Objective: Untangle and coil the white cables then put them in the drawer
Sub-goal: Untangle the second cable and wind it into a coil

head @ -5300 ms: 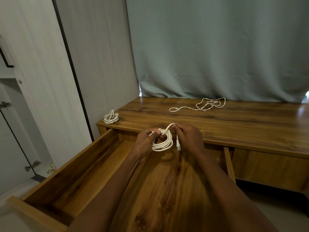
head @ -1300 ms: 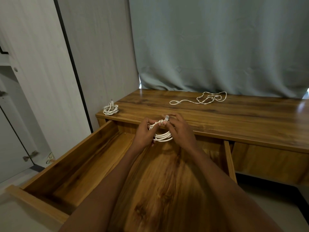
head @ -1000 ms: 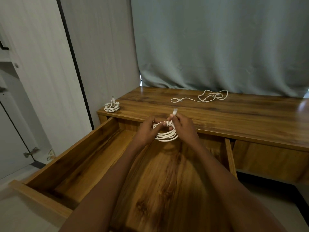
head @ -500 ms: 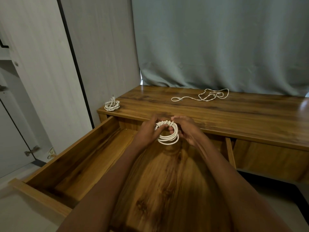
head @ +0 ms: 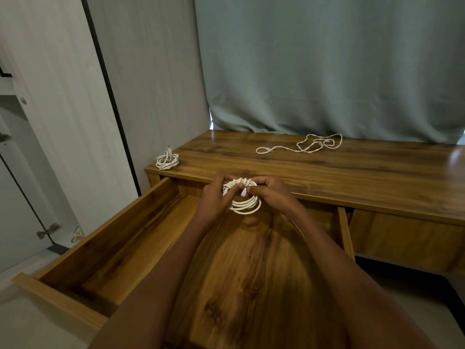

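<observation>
Over open drawer (head: 120, 238), coiled cable (head: 245, 205) loops hanging downward

Grey-green fabric curtain (head: 327, 66) hangs full width behind the grip, daylight leaking at its lower left edge and far right. Long glossy brown wood-grain desktop (head: 364, 177) runs just beyond the grip and off to its right. Pale grey wood-grain wall panel (head: 151, 79) up-left. White cupboard door (head: 50, 117) far left, metal hinge low. Light grey floor (head: 437, 280) lower right.

Dim, soft light; glare on the desktop (head: 456, 157); wide-angle bending at edges.
</observation>
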Demonstrator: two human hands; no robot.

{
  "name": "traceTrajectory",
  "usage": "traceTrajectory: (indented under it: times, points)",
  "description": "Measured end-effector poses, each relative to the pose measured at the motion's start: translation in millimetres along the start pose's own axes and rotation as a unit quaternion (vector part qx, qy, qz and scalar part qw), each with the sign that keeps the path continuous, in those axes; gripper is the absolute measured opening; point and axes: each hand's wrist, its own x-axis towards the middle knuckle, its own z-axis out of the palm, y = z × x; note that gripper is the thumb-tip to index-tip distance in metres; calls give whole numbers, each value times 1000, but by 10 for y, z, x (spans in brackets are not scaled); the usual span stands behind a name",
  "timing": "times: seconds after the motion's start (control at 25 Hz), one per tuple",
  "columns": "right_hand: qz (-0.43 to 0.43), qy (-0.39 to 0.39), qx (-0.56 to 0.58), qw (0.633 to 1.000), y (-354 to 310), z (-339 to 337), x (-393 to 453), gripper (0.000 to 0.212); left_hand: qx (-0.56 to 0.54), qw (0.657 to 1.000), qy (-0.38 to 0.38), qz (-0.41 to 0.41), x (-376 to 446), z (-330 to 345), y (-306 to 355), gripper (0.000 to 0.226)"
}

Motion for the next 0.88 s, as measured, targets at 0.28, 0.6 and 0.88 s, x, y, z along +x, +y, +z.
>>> traceTrajectory:
  times: [0.28, 0.6, 0.88]
  points:
    - [42, -92, 152, 983, 25, -152, 39, 29, -114, 993, -24, 8, 0, 57, 44, 19]
    - [42, -140, 315, 938, -47, -112, 11, 26, -96, 994, 9, 52, 31, 71, 46, 21]
    - [28, -5, 170, 985, -85, 40, -12, 34, -15, 998, 28, 54, 2, 71, 8, 23]
